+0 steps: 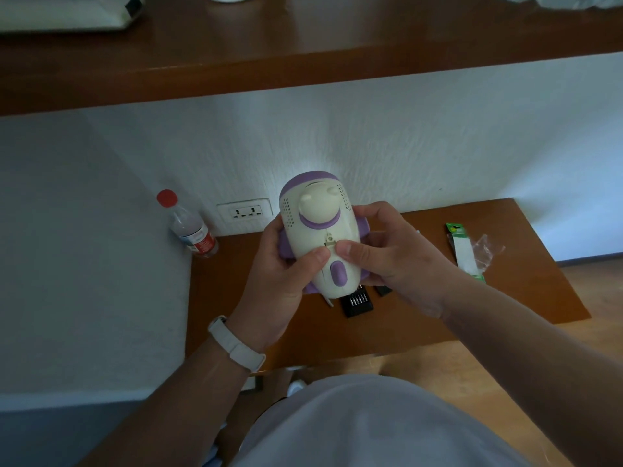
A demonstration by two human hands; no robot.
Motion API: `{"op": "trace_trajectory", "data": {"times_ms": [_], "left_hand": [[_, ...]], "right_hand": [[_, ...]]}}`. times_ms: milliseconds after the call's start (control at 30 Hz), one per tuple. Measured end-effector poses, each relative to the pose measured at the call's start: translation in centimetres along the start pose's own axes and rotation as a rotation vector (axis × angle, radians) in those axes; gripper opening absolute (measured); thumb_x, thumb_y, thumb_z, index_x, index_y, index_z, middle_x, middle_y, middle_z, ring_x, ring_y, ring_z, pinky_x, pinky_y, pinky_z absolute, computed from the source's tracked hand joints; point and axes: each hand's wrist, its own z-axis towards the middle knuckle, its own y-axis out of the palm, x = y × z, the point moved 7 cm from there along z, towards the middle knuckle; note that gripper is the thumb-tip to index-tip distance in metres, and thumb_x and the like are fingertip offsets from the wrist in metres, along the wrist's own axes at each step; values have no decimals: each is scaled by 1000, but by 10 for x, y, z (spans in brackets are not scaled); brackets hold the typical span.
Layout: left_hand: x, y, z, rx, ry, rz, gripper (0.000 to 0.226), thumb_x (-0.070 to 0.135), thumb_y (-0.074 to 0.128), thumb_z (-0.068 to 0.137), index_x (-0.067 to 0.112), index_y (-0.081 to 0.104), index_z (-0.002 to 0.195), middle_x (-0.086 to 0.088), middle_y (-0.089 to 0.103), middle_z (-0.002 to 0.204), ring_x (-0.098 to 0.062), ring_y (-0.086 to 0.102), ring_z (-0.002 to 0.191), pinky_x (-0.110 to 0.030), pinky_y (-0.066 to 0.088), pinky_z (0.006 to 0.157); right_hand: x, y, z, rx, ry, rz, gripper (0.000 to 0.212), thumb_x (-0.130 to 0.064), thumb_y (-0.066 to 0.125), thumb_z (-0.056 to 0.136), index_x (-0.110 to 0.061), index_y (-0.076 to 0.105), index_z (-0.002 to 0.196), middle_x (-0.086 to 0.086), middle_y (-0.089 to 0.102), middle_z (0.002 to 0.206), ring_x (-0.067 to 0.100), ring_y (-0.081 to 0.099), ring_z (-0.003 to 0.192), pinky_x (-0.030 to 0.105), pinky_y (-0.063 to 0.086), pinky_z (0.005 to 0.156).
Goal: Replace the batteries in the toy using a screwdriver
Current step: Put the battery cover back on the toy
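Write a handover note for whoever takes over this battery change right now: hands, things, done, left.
Left hand and right hand both grip the cream and purple toy above the wooden table, thumbs meeting at its centre seam.
Screwdriver bit set and battery pack lie on the table.
Done: pack looks opened; the toy's cover looks shut.
Left: cannot tell whether the batteries are swapped; check first.

This looks like a lived-in room, a home or hotel. A white textured wall carries a double socket at mid-frame. A low wooden tabletop stands against it, a wooden shelf runs across the top, and wood flooring shows at lower right.
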Motion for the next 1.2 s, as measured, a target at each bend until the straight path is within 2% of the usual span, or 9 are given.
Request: {"op": "trace_trajectory", "data": {"times_ms": [133,267,433,600,667,867,1000,1200], "left_hand": [[-3,1,1,30,-2,9,61,11,68,81,19,48,139,3,70,123,-21,68,115,-34,60,83],[-6,2,2,61,3,7,69,21,77,73,17,50,137,0,70,123,-22,68,114,-35,60,84],[-14,0,6,41,-38,-14,62,12,68,82,20,47,140,4,71,121,-20,69,113,-33,60,80],[-12,2,14,4,-67,8,72,31,76,72,26,47,138,10,71,119,-18,70,110,-35,61,76],[-12,3,16,-4,-80,14,73,32,76,71,27,47,137,11,71,119,-18,70,110,-36,61,74],[-12,2,23,-1,-92,14,76,33,77,70,24,46,139,10,72,119,-17,70,110,-33,61,74],[-12,3,28,0,-96,17,75,33,77,70,23,47,138,8,71,120,-18,70,111,-33,61,75],[-17,5,32,3,-101,19,65,18,71,80,20,47,140,7,72,119,-18,70,110,-33,61,76]], "right_hand": [[3,-2,3,-8,7,-13,66,-40,80,66,-29,50,124,10,73,107,24,74,96,36,62,78],[6,-4,7,-16,31,-8,69,-40,80,64,-27,50,125,14,71,109,27,73,97,44,61,84],[10,-5,12,-37,76,39,71,-36,81,63,-24,50,126,19,67,114,31,73,98,45,61,84],[9,-12,19,-64,113,97,74,-30,82,64,-22,48,130,22,64,120,34,71,103,43,61,83],[7,-14,20,-73,114,105,75,-31,82,63,-22,48,129,22,64,120,33,71,102,42,61,81],[6,-17,26,-82,100,99,77,-35,85,61,-23,49,128,19,65,120,31,71,103,41,61,80],[7,-19,30,-69,100,102,74,-34,84,64,-24,48,128,18,66,121,31,72,103,45,60,84],[7,-21,31,-46,106,92,78,-36,85,61,-25,46,128,18,65,120,30,72,101,42,61,81]]}}
